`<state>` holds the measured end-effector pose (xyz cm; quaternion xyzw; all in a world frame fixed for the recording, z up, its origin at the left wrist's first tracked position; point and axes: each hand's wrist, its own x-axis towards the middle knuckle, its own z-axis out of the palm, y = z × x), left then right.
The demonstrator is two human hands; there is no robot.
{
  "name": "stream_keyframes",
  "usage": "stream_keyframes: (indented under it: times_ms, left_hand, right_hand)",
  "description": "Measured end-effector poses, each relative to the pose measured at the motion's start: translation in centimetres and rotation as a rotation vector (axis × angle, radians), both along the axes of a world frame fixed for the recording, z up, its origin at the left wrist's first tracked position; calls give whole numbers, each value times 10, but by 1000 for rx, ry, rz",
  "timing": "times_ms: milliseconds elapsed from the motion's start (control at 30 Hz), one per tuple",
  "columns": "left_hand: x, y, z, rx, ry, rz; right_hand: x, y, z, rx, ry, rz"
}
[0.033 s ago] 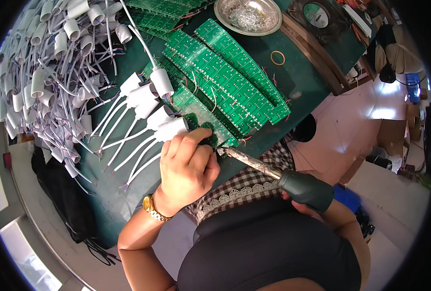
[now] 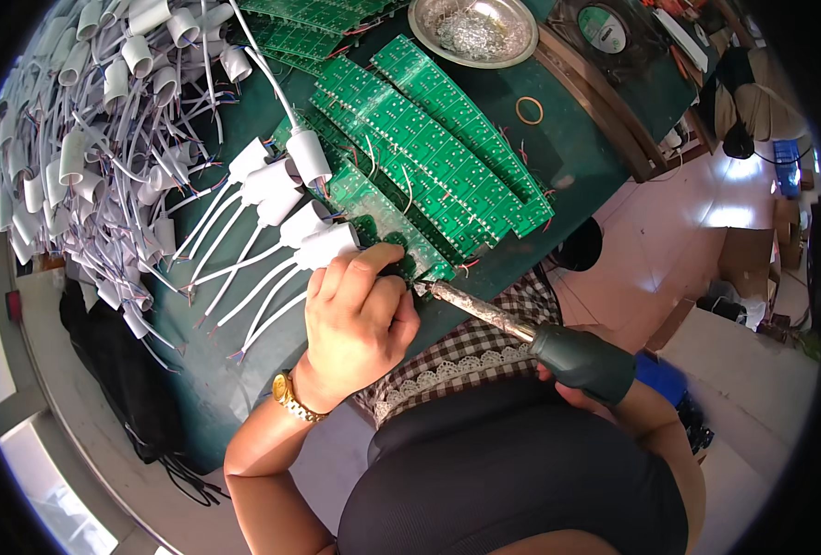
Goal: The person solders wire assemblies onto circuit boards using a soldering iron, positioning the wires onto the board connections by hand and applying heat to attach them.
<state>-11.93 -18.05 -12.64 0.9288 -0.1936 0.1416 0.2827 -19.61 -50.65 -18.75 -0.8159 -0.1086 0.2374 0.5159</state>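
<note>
While the thumb and fingers of the left hand bunch over the near end of a green circuit-board strip, with hardly a gap between them, the right hand wraps the dark handle of a soldering iron. Whatever the left fingertips pinch is hidden behind them, and most of the right hand's fingers are out of sight beneath the handle. The iron's tip sits at the strip's end, close to the table's near edge; whether it touches cannot be told.

Beside the left knuckles, a row of white cylindrical housings lies along the strip, cables trailing toward the left edge of the green table. One more housing slants across the row's far end. Toward the near right edge, long circuit-board panels rest side by side.

Farther out, a metal bowl of silvery scraps stands by the far edge, a thin tan ring lies nearer the right, and a heap of cabled white housings crowds the far left corner.
</note>
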Motion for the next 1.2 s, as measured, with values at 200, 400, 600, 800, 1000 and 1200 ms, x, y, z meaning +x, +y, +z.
stream_keyframes:
  times_ms: [200,400,600,800,1000,1200]
  left_hand:
    - [-1,-2,0,8,-17,19]
    - [0,-3,0,25,-13,26]
    - [2,-2,-1,32,-22,25]
    - [1,-2,-2,28,-39,26]
    - [1,-1,-2,18,-50,8]
    - [1,-1,-3,65,-83,-12]
  right_hand:
    - [6,9,14,22,48,-51]
    - [29,10,39,75,-62,99]
    - [28,12,37,-7,190,-64]
    - [41,45,49,533,-11,-224]
    - [79,75,44,637,-186,-64]
    - [100,116,40,903,-170,-143]
